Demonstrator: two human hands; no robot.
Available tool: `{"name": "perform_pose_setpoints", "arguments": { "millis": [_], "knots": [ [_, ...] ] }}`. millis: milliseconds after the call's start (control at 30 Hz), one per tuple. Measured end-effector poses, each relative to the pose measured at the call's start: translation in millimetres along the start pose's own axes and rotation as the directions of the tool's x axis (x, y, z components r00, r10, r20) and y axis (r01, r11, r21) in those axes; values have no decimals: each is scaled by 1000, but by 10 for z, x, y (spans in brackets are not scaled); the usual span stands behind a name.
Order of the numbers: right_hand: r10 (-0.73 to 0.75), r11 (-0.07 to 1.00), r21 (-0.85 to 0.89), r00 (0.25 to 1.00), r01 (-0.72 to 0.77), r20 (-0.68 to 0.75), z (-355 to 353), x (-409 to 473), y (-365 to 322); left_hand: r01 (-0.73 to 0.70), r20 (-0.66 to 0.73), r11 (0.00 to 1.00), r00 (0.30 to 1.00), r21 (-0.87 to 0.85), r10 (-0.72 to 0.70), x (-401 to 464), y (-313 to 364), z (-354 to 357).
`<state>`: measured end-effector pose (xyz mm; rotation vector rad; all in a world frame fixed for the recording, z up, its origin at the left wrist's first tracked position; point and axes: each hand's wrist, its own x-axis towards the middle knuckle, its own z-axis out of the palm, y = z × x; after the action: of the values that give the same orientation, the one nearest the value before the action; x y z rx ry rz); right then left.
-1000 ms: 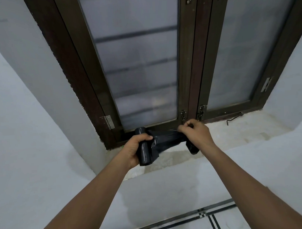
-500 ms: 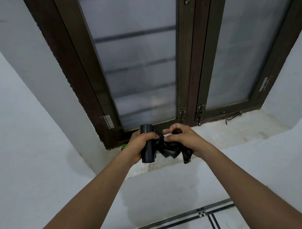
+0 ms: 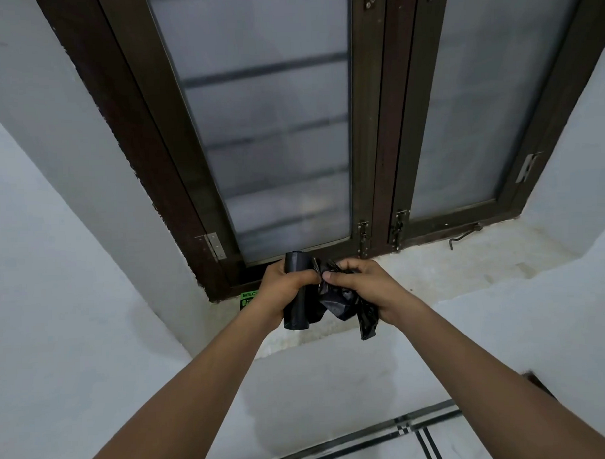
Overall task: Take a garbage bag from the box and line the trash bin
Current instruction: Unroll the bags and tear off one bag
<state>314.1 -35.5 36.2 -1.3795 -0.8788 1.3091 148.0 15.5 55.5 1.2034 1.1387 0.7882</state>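
Observation:
My left hand (image 3: 282,288) grips an upright roll of black garbage bags (image 3: 295,264) over the window sill (image 3: 450,275). My right hand (image 3: 361,282) holds a crumpled black garbage bag (image 3: 345,303) right beside the roll; its loose end hangs below my palm. Whether the bag is still joined to the roll I cannot tell. A green-labelled box (image 3: 248,298) peeks out on the sill behind my left wrist. No trash bin is in view.
A dark brown window frame (image 3: 369,124) with frosted panes stands just behind my hands. A metal stay hook (image 3: 462,235) lies on the sill at the right. White walls flank the recess; tiled floor (image 3: 421,441) shows below.
The bag was stretched out flat between my hands a second ago. My right hand has moved left toward the roll, bunching the bag up. The roll now stands more upright.

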Motion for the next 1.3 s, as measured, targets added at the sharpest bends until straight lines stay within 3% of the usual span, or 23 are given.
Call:
{"name": "perform_pose_setpoints", "arguments": {
  "millis": [200, 467, 567, 633, 733, 800, 867, 967, 1133, 1300],
  "knots": [
    [-201, 939, -322, 954, 122, -225, 13, 34, 53, -52, -67, 998, 996, 31, 54, 3, -56, 47],
    [-322, 875, -457, 900, 163, -295, 58, 75, 47, -49, -119, 994, 992, -95, 38, -27, -125, 101],
    [-279, 893, -439, 888, 100, -366, -33, 105, 129, -77, -103, 985, 993, -153, 62, -11, -65, 77],
    [-203, 935, -340, 942, 105, -269, -70, 92, 147, -49, -121, 975, 992, -216, 23, 18, -12, 37],
    [-104, 990, -93, 994, 105, 19, -105, 43, 79, 9, -123, 969, 992, -246, -40, 42, 15, -23],
    [-60, 978, -187, 986, 89, 157, -130, 16, 12, 8, -123, 973, 992, -229, -37, 42, 19, -35],
    [-47, 890, -441, 986, 114, 160, -140, 19, -34, 1, -112, 977, 993, -213, -26, 35, 28, -17],
    [-163, 651, -744, 985, 152, 59, -71, 77, -78, 3, -67, 981, 998, -195, -16, 21, 33, 52],
    [-321, 493, -867, 942, 76, -100, 174, 61, -44, 59, -72, 971, 994, -230, -78, 20, 18, 146],
    [-469, 324, -942, 879, 84, -83, 283, 49, 51, 207, -7, 935, 976, -289, -219, 68, 50, 50]
  ]
}}
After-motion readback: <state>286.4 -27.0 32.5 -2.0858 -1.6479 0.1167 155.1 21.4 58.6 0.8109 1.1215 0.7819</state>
